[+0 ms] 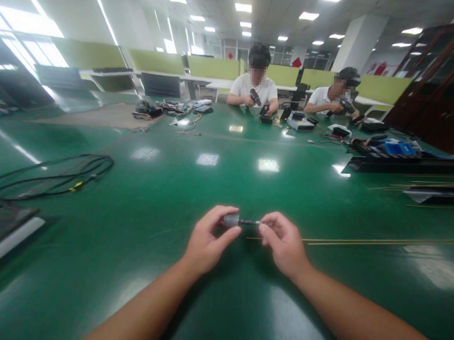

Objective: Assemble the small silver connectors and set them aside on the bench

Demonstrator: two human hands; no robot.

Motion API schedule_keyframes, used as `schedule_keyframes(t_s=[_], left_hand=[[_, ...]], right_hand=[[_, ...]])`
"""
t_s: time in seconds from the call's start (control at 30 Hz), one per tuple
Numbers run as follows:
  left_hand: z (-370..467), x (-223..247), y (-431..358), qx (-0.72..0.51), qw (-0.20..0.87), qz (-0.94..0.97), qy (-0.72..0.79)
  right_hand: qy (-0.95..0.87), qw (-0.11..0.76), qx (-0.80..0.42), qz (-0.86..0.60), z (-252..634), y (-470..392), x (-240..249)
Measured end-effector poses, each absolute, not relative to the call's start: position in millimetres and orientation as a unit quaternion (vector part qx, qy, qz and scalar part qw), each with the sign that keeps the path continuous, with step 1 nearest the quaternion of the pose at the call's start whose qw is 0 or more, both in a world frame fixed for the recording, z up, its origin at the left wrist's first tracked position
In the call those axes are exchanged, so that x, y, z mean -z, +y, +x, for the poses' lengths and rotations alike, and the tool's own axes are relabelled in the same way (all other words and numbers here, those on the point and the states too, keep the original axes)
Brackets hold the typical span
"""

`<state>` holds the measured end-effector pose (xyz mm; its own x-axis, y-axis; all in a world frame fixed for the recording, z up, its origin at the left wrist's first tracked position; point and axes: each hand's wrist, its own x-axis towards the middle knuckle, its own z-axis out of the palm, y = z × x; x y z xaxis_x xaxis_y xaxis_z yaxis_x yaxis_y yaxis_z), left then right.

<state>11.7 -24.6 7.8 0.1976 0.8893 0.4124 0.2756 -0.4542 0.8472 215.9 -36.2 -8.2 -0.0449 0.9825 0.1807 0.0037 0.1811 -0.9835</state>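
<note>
Above the green table, in the lower middle of the head view, I hold a short grey cylinder with a thin dark shaft; its exact kind is not clear. My left hand is closed round the cylinder, with the fingers behind it and the thumb below. The shaft points right, lying nearly level. Its far end is pinched between the thumb and fingers of my right hand, which hide the tip. Thin brass-coloured rods lie on the table beside my right hand.
A coiled black cable lies at left, above a dark white-edged device. Black metal profiles lie at right. Across the table, two people hold drill-like tools among electronic parts. More parts are piled at the back left.
</note>
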Motion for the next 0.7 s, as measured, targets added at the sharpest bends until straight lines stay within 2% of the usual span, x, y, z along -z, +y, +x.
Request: schedule_keyframes(t_s=[0.37,0.53,0.7], left_hand=[[14,-3,-18,-0.539,0.415,0.584,0.443],[16,-4,-12,-0.592,0.461,0.507,0.424],[15,-1,-7,-0.608,0.472,0.469,0.433]], right_hand=[[-0.55,0.557,-0.452,-0.427,218,-36,9],[-0.509,0.578,-0.488,-0.411,218,-35,11],[-0.494,0.583,-0.5,-0.406,216,-33,15]])
